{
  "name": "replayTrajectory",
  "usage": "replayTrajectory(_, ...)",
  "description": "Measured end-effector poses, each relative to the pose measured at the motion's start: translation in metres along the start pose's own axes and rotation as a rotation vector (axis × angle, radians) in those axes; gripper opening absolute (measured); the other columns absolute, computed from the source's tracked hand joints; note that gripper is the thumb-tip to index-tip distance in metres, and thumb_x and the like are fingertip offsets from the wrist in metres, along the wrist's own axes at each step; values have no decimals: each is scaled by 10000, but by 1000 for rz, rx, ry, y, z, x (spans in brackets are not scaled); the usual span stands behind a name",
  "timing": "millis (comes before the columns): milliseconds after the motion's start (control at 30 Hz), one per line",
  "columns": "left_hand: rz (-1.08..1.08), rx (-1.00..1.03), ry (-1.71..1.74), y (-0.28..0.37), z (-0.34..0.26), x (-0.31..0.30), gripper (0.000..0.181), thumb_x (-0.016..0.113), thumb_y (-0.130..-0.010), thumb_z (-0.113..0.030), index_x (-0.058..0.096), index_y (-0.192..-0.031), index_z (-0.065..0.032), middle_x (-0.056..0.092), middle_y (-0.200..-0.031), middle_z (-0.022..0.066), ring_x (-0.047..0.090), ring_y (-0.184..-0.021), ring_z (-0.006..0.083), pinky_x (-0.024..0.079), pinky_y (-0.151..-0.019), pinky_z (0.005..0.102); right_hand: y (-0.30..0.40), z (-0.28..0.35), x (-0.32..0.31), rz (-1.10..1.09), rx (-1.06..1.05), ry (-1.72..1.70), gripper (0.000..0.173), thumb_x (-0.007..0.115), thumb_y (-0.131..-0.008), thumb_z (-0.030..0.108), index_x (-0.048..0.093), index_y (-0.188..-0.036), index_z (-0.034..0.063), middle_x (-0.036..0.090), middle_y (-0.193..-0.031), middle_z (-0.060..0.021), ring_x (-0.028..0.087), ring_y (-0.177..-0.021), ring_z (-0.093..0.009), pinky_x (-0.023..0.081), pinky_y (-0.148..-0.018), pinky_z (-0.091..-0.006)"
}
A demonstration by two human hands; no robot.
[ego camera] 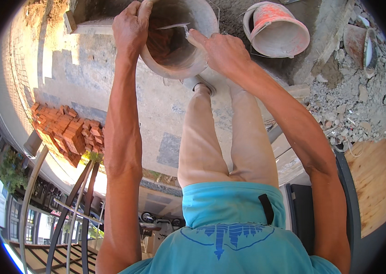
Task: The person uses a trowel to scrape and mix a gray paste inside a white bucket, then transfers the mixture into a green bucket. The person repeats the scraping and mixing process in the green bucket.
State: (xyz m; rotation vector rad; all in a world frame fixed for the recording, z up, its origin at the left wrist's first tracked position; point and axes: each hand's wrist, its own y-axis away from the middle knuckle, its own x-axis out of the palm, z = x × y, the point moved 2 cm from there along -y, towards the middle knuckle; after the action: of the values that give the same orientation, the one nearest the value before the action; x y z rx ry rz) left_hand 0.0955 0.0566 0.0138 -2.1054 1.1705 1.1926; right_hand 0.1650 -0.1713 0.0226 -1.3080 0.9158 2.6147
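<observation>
A mortar-crusted bucket point(175, 72) is tipped so that its mouth faces me at the top of the view. My left hand point(133, 25) grips the left side of its rim, thumb over the edge. With my right hand point(225, 51) I hold a trowel point(175, 25) by its handle, the forefinger stretched along it. The trowel's thin blade is seen nearly edge-on inside the bucket mouth. Reddish-brown staining or residue shows on the inner wall; the bucket's far end is cut off by the frame.
A second bucket with red sides point(280, 32) lies tilted to the right, apparently nested with another. Broken rubble point(350, 106) and a plywood sheet point(376, 185) are on the right. Stacked red bricks point(69, 132) stand left on the pavement. Metal poles point(73, 212) rise at lower left.
</observation>
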Motion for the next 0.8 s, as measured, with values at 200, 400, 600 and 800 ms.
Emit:
replayTrajectory(200, 15, -106, 47, 3, 0, -4, 431, 582, -979, -445, 668, -905, -29, 646, -778, 195, 629, -783, 402, 471, -701, 449, 8, -3, 14, 44, -42, -12, 682, 603, -802, 29, 496, -1457, 184, 698, -809, -210, 708, -782, -385, 570, -697, -489)
replayTrajectory(400, 8, -31, 8, -1, 6, -3, 433, 587, -977, -449, 670, -879, -36, 635, -750, 188, 617, -738, 384, 465, -687, 447, 1, -2, 8, -4, 25, -74, 693, 612, -795, 26, 483, -1459, 173, 704, -822, -207, 700, -782, -403, 560, -688, -502)
replayTrajectory(600, 18, -143, 48, 2, -3, -5, 443, 591, -962, -477, 675, -887, -49, 644, -750, 194, 623, -752, 416, 472, -688, 470, 11, 13, 8, 152, 56, -147, 682, 604, -797, 32, 479, -1456, 156, 704, -855, -223, 692, -807, -420, 551, -704, -522)
replayTrajectory(800, -26, -203, -6, 0, -27, 2, 374, 533, -987, -379, 642, -883, -37, 627, -813, 268, 616, -830, 486, 462, -701, 542, 0, 15, 0, -17, 86, -190, 592, 573, -834, 37, 504, -1417, 112, 713, -903, -219, 701, -862, -401, 564, -740, -499)
